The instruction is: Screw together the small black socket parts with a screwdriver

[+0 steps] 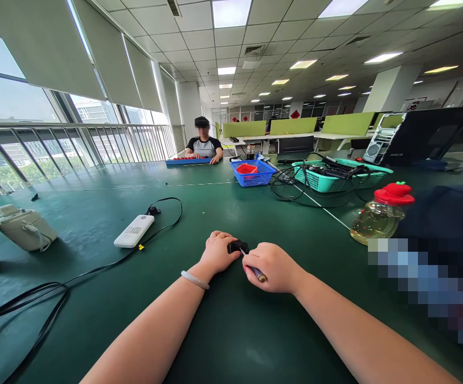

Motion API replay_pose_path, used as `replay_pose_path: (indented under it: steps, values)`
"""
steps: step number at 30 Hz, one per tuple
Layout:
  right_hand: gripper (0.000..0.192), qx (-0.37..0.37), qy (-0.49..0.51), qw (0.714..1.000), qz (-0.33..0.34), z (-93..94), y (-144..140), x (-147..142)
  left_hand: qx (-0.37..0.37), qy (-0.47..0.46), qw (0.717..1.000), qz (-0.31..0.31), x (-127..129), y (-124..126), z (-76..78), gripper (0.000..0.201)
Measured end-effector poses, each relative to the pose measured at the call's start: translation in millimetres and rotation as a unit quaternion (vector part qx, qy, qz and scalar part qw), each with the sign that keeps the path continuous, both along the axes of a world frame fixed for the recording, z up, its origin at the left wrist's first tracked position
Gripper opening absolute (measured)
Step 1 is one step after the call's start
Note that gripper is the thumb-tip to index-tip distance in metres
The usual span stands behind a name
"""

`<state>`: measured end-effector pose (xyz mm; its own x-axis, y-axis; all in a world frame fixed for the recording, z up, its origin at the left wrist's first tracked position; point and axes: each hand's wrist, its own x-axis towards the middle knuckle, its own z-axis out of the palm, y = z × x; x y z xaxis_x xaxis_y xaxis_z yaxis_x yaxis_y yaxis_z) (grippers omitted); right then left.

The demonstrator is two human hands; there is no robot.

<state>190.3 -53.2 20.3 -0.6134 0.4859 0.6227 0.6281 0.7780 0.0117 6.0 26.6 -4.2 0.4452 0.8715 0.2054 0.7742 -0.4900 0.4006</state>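
On the green tabletop [239, 336], my left hand [218, 252] grips a small black block-like part [237, 246] and steadies it against the surface. Its exact kind is too small to tell. A screwdriver [260, 275] with a dark handle and a yellowish end sits in my closed right hand [274, 265]. The thin shaft points up and left, and its tip meets or lies right beside the black part. My fingers hide much of both things. A pale bangle [195, 279] circles my left wrist.
Left of my hands lie a white power strip [134, 231], its black cable [111, 263] and an olive-green case [29, 229]. Blue [253, 178] and turquoise baskets [327, 182] stand beyond; a red-capped bottle [377, 218] is at right. Across the table sits a person [203, 144].
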Motion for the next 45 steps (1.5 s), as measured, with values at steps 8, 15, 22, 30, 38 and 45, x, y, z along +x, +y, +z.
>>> replay_pose_path:
  steps: [8,15,22,30,38,45]
  values:
    - [0.014,-0.070,-0.087,0.993,-0.046,-8.0,1.6,-6.8,-0.003,0.008,0.999,0.046,-1.6,0.3,3.1,0.037]
    - [0.014,-0.053,-0.091,0.993,-0.053,-10.3,2.5,-9.3,-0.006,0.010,0.999,0.044,-1.3,0.7,3.1,0.038]
    - [0.019,-0.034,-0.054,0.997,-0.047,-10.5,2.8,-7.1,-0.004,0.011,0.999,0.046,-1.2,-0.4,3.7,0.037]
    - [0.018,-0.065,-0.055,0.994,-0.072,-12.3,5.0,-7.4,-0.007,0.009,0.999,0.043,-1.2,0.4,3.3,0.036]
    - [0.017,-0.051,-0.032,0.996,-0.068,-13.3,5.8,-5.4,-0.004,0.005,0.999,0.037,-1.9,1.1,3.0,0.036]
    - [0.026,-0.021,0.087,0.995,-0.050,-10.9,7.2,0.4,0.024,0.006,1.000,-0.019,-0.6,-0.5,0.8,0.034]
